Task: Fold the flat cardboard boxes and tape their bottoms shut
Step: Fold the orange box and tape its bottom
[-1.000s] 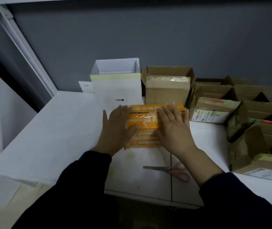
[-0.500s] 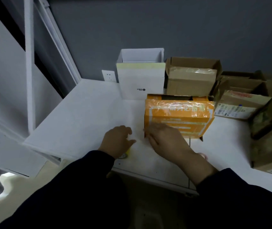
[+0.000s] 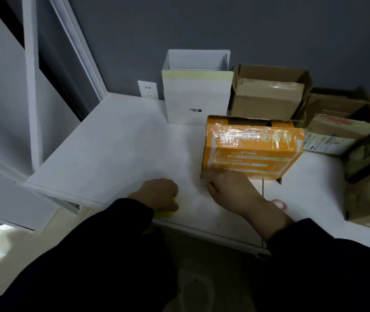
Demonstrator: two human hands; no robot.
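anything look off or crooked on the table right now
The orange box looks askew: it leans with its near edge off the table, a flap corner poking down at its right, and its clear tape is wrinkled. The right hand touches its lower edge. The brown boxes at far right lie jumbled.

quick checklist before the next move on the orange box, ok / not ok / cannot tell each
1. Orange box stands on the table: ok.
2. Right hand at the box's lower near corner: ok; its grip: cannot tell.
3. Left hand holds a yellow thing; whether it is tape: cannot tell.
4. Scissors near, pink handle showing by the right forearm: ok.
5. Box bottom taped shut: cannot tell, hidden.
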